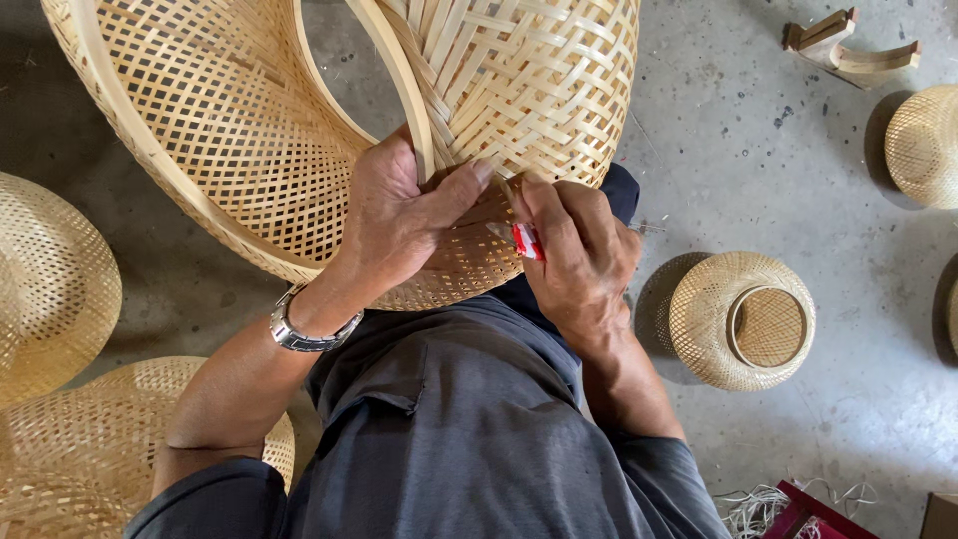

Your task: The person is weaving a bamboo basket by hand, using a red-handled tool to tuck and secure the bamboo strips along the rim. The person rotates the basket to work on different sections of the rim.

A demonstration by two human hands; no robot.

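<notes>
A large pale woven bamboo basket lies tilted across my lap, its open mouth toward the upper left. My left hand, with a metal watch on the wrist, grips the basket's inner rim strip, thumb pressed on the weave. My right hand is closed around a small red-and-white handled tool, its tip against the weave right beside my left thumb. The tool's working end is mostly hidden by my fingers.
Woven bamboo baskets stand on the grey concrete floor: a small one at right, another at the far right, two more at left. Curved wooden pieces lie top right. Loose strips and a red box sit bottom right.
</notes>
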